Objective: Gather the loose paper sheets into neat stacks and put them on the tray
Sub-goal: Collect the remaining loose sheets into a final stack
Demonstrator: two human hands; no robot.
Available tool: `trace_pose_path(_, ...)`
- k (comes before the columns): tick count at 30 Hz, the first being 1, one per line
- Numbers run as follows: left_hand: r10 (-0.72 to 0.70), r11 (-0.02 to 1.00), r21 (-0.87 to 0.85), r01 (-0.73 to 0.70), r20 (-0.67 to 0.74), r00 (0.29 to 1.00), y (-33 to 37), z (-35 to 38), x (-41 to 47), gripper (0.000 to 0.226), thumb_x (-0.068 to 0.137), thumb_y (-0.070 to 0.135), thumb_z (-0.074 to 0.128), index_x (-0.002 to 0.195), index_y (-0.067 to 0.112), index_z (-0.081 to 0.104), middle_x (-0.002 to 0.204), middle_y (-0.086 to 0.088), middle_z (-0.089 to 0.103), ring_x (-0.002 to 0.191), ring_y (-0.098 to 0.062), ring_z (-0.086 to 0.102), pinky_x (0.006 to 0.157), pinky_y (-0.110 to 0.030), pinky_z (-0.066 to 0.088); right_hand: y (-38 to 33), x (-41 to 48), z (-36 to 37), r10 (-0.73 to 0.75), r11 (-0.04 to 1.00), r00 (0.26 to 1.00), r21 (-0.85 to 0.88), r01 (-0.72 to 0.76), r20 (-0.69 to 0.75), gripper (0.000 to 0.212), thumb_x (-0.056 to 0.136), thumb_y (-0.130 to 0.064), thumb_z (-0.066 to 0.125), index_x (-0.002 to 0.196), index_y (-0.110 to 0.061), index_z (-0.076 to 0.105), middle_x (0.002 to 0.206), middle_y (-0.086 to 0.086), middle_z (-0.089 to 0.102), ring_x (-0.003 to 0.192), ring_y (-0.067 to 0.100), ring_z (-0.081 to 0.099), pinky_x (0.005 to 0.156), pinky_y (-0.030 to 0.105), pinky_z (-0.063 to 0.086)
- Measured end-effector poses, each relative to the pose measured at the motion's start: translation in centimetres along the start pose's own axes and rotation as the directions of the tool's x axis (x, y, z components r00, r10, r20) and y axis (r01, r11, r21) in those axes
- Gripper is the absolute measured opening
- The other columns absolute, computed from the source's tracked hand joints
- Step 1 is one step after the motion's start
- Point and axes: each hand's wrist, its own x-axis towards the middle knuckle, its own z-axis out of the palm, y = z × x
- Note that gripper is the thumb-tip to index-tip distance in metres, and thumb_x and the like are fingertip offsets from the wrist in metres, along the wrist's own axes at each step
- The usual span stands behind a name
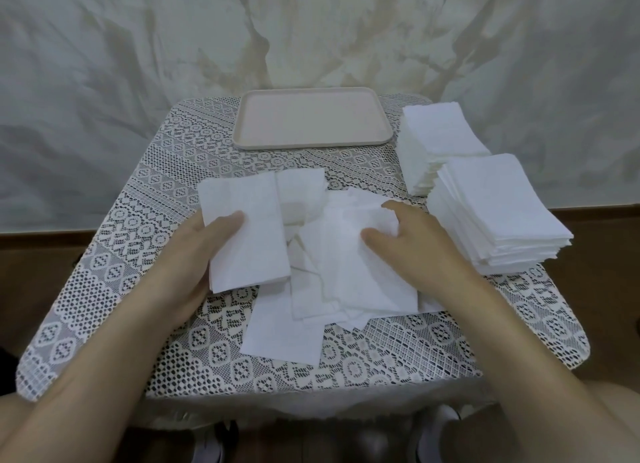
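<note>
Head view showed the left hand (pixel 204 251) clamping a gathered stack (pixel 249 234), thumb on top and fingers beneath, probably to keep its edges square. The right hand (pixel 408 237) pinched a crumpled sheet among the loose paper sheets (pixel 346 282) just beside that stack. Two finished stacks (pixel 495 213) sat right of the tray (pixel 313 143), not on it.

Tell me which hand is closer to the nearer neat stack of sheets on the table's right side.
Right. The right hand, pinching the loose sheets, lies just left of that stack; the left hand holds a small bundle farther left.
</note>
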Motion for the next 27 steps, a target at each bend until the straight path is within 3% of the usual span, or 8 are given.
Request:
trace_pose_path(3,-0.001,1.0,0.001,0.001,-0.003,1.0,0.0,0.04,0.04,0.024,0.106,0.022,0.055,0.129,0.018,0.063,0.113,-0.003,0.08,0.101,-0.023,0.078,0.072,-0.033,0.066,-0.25,-0.06,-0.22,0.021,0.997,0.997,0.073,-0.026,0.077,0.045,0.081,-0.051,0.069,0.116,-0.023,0.066,0.108,-0.008,0.071,0.101,0.018,0.066,0.091,0.045,0.054)
trace_pose_path(7,-0.006,1.0,0.005,0.006,-0.006,1.0,0.0,0.12,0.13,0.025,0.106,0.023,0.056,0.13,0.018,0.063,0.113,-0.003,0.08,0.102,-0.023,0.078,0.072,-0.033,0.066,0.46,0.51,-0.03,0.01,0.99,0.997,0.138,-0.021,0.079,0.019,0.086,-0.035,0.075,0.097,-0.023,0.066,0.097,-0.009,0.071,0.093,0.017,0.068,0.089,0.046,0.056)
trace_pose_path(13,-0.008,1.0,0.015,0.008,-0.003,1.0,0.0,0.12,0.12,0.027,0.106,0.023,0.056,0.13,0.016,0.063,0.113,-0.004,0.08,0.102,-0.024,0.078,0.071,-0.033,0.065,0.51,0.6,-0.03,0.028,0.995,0.995,0.09,-0.036,0.093,0.016,0.092,-0.035,0.069,0.101,-0.022,0.068,0.099,-0.009,0.072,0.095,0.018,0.068,0.09,0.044,0.056)
trace_pose_path(16,-0.003,1.0,0.01,0.003,-0.008,1.0,0.02,0.16,0.0,0.022,0.106,0.023,0.055,0.126,0.018,0.064,0.109,-0.001,0.081,0.098,-0.021,0.079,0.067,-0.03,0.064,0.46,0.77,0.04,0.023,0.999,0.994,0.046,-0.029,0.111,0.013,0.093,-0.032,0.065,0.094,-0.02,0.068,0.094,-0.006,0.073,0.09,0.019,0.069,0.087,0.042,0.056)
trace_pose_path(21,0.0,1.0,0.005,0.0,-0.002,1.0,0.07,0.29,-0.05,0.02,0.106,0.022,0.055,0.123,0.019,0.064,0.103,0.001,0.082,0.091,-0.018,0.079,0.063,-0.028,0.063,0.23,0.77,0.23,0.01,1.0,0.992,-0.015,-0.008,0.126,0.022,0.098,-0.034,0.056,0.098,-0.014,0.065,0.097,0.001,0.07,0.091,0.023,0.066,0.088,0.043,0.054)
trace_pose_path(27,-0.004,1.0,0.016,0.004,0.005,1.0,0.06,0.12,0.05,0.024,0.106,0.023,0.056,0.128,0.018,0.063,0.11,-0.002,0.081,0.099,-0.022,0.078,0.068,-0.03,0.064,-0.33,0.54,-0.02,-0.013,0.997,0.998,0.071,0.009,0.054,0.034,0.097,-0.041,0.05,0.107,-0.011,0.061,0.105,0.005,0.069,0.098,0.026,0.064,0.092,0.048,0.052)
